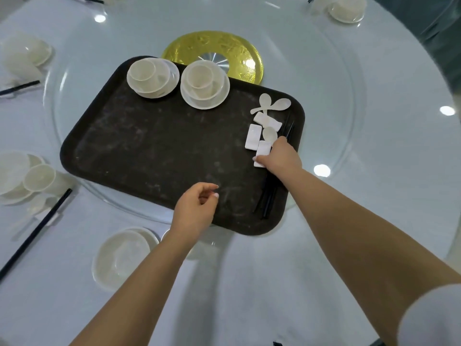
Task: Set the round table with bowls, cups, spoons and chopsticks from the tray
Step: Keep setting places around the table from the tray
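A dark brown tray lies on the glass turntable. At its far edge stand two stacks of white bowl, plate and cup. On its right side lie white spoons, white rectangular rests and black chopsticks. My right hand reaches onto the tray's right side and pinches a white rest beside a spoon. Over the tray's near edge, my left hand hovers with fingers loosely curled, holding nothing.
A white bowl set sits at the near table edge under my left forearm. More set places with bowls, cups and chopsticks are at the left, far left and far right. A gold disc marks the turntable's centre.
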`<state>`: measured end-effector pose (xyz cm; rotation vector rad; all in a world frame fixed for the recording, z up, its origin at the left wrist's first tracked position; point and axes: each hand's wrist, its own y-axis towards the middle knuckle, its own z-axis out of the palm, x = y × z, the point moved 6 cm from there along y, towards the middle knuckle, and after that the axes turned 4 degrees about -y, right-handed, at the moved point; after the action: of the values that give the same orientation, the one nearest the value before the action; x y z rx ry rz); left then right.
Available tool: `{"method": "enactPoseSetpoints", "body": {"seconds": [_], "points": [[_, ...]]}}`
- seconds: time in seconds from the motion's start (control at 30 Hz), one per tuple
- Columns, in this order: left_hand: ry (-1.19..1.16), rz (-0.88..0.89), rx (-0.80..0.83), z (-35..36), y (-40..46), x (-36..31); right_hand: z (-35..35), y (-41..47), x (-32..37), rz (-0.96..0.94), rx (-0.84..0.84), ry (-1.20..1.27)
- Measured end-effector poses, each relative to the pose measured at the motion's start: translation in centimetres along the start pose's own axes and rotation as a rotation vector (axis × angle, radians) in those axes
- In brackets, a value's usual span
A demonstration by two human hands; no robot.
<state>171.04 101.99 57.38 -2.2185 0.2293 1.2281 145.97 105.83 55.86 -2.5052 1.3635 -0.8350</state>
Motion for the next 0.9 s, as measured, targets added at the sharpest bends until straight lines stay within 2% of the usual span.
{"method": "enactPoseSetpoints", "body": {"seconds": [0.33, 0.43, 0.57, 0.77, 0.9], "points": [[-0.018, 0.011, -0.018, -0.6, -0.5, 0.4, 1.0, -0.2, 0.4, -0.024, 0.008, -0.053], [-0.043, 0.000, -0.030, -1.3, -1.0, 0.7, 0.6, -0.8, 0.2, -0.039, -0.033, 0.017], [-0.106, -0.004, -0.051, -2.3, -2.1, 0.9, 0.2, -3.7, 1.1, -0.092, -0.058, 0.236], [-0.253, -0.054, -0.053, -3.5, -5.5, 1.9, 3.2, -12.7, 3.8, -0.080, 0.194, 0.655], [-0.279, -0.031, 0.001, -3.8, -8.6, 2.5, 6.6, -19.4, 5.1, -0.095, 0.331, 0.720]]}}
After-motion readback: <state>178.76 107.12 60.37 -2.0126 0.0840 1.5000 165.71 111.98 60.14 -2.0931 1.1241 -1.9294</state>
